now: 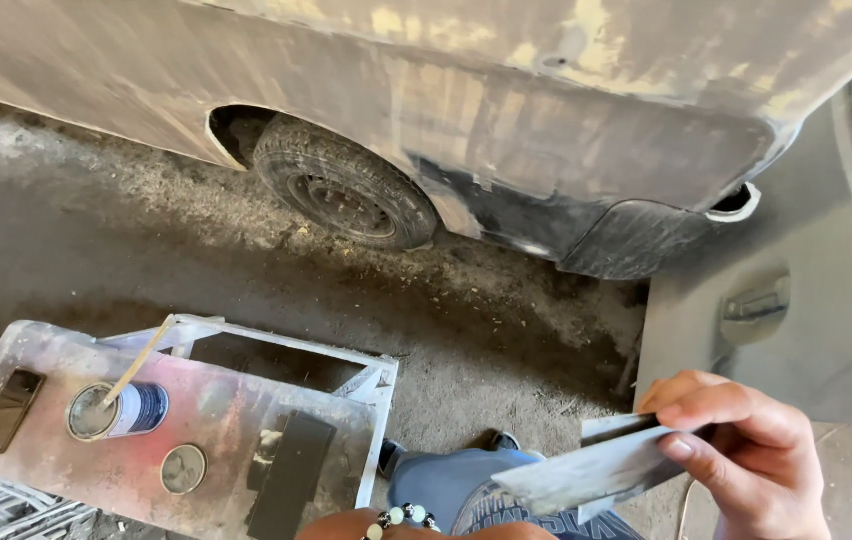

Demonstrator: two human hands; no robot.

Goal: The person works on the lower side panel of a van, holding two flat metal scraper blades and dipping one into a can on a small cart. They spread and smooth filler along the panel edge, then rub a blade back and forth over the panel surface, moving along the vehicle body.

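The right hand (746, 455), at lower right, is closed on a stack of thin, flat metal spreader blades (596, 468), dull grey and smeared; thumb on top, fingers curled beneath, blades pointing left over a blue-clad knee (446, 480). Of the left hand only a wrist with a bead bracelet (401, 518) shows at the bottom edge; its grip cannot be determined. At lower left stands a paint-stained metal work stand (236, 400) with a flat, blotchy pink-grey top. On it: an open round tin (114, 411) with a wooden stir stick (138, 362) leaning in it, a round lid (183, 468) lying flat nearby, a dark rectangular sanding block (291, 475) and a smaller dark flat slab (9, 409). Beyond, a sanded car body (506, 90), matt and patched with yellowish filler, sits over a worn tyre (344, 185) on a dusty concrete floor (96, 230).
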